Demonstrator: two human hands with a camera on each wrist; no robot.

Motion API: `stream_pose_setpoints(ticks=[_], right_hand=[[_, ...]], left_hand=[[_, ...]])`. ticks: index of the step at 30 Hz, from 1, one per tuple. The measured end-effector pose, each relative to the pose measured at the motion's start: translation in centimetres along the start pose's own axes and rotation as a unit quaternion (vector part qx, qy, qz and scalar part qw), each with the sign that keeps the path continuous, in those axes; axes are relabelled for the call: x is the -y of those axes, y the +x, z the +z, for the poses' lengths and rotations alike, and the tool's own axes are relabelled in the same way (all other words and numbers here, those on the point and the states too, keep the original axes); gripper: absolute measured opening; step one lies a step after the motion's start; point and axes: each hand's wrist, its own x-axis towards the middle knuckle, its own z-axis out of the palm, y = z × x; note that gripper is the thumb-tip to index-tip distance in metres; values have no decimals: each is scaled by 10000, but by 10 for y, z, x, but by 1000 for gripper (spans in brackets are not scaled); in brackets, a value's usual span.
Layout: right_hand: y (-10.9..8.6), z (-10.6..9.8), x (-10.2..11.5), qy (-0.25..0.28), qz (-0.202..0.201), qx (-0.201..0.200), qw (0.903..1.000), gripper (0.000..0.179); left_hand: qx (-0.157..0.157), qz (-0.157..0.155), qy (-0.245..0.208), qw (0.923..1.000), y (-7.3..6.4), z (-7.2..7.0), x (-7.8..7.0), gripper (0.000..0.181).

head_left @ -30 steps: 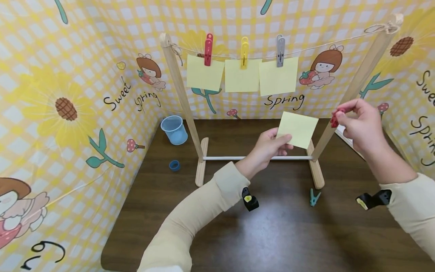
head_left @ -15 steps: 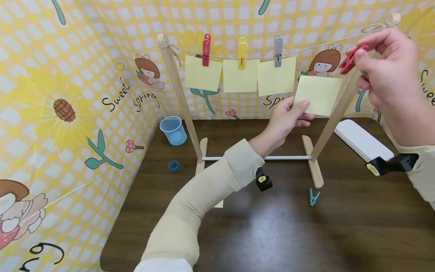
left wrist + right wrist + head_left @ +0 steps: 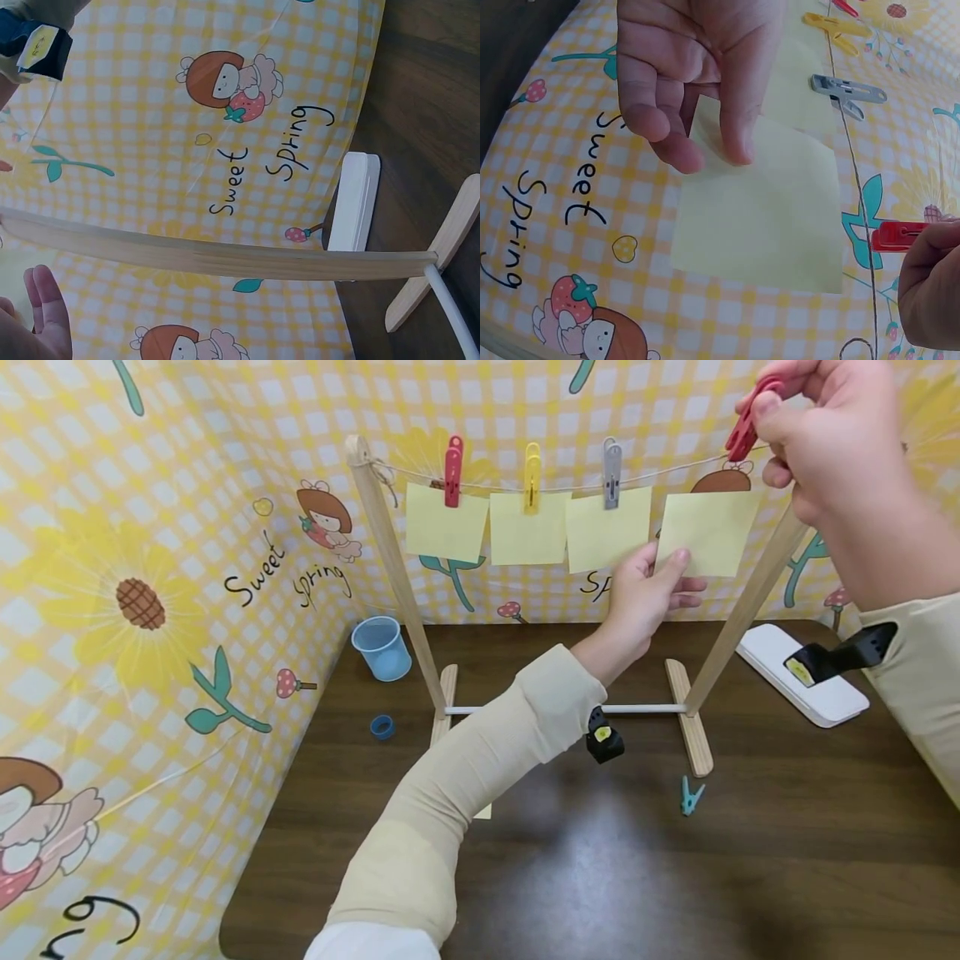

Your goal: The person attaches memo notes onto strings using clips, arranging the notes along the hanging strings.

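Note:
My left hand (image 3: pixel 645 593) pinches a yellow sticky note (image 3: pixel 708 531) by its lower left corner, thumb in front. The note stands just below the string (image 3: pixel 675 468), near its right end. Above it, my right hand (image 3: pixel 843 443) pinches a red clothespin (image 3: pixel 750 422) with its tip pointing down at the string. In the right wrist view, that clothespin's tip (image 3: pixel 885 236) is at the string, apart from the note. Three more sticky notes hang to the left, under a red clothespin (image 3: pixel 453 472), a yellow clothespin (image 3: pixel 532 477) and a grey clothespin (image 3: pixel 612 472).
A wooden post (image 3: pixel 750 602) carries the string's right end. On the table are a teal clothespin (image 3: pixel 690 797), a white case (image 3: pixel 810 689), a blue cup (image 3: pixel 386 652) and a blue ring (image 3: pixel 382 727). Yellow paper (image 3: pixel 484 812) shows beside the left sleeve.
Both hands have risen toward the string. The left has carried its sticky note up and right from above the table; the right has lifted the red clothespin to the string.

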Motion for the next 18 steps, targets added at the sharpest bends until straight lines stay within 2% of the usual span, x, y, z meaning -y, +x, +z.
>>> stream_pose_setpoints(ticks=[5, 11, 18], right_hand=[[6, 2, -1, -40, 207, 202, 9996, 15], [8, 2, -3, -3, 504, 236, 9985, 11], [7, 1, -6, -121, 742, 267, 9968, 17]], left_hand=[[-40, 136, -78, 9999, 3, 3, 0, 14], [-36, 112, -5, 9999, 3, 4, -2, 15], [-64, 135, -32, 9999, 3, 3, -7, 17]])
